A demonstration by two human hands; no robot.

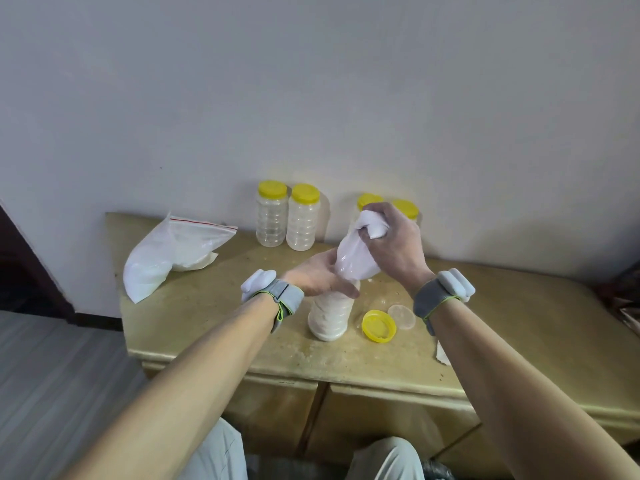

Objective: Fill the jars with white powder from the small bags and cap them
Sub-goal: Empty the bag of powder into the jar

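Observation:
An open clear jar (pixel 329 317), nearly full of white powder, stands in the middle of the yellowish table (pixel 214 327). A small plastic bag (pixel 353 261) of powder is upended over its mouth. My right hand (pixel 394 247) grips the bag's bunched upper end. My left hand (pixel 318 275) wraps around the bag's lower end at the jar's neck. The jar's yellow cap (pixel 378 325) lies upside down to the right of the jar, beside a clear inner seal disc (pixel 401 316).
Two empty capped jars (pixel 287 216) stand at the back by the wall. Two more capped jars (pixel 405 207) show behind my right hand. A large zip bag of powder (pixel 166 251) lies at the left. Some powder is spilled near the jar.

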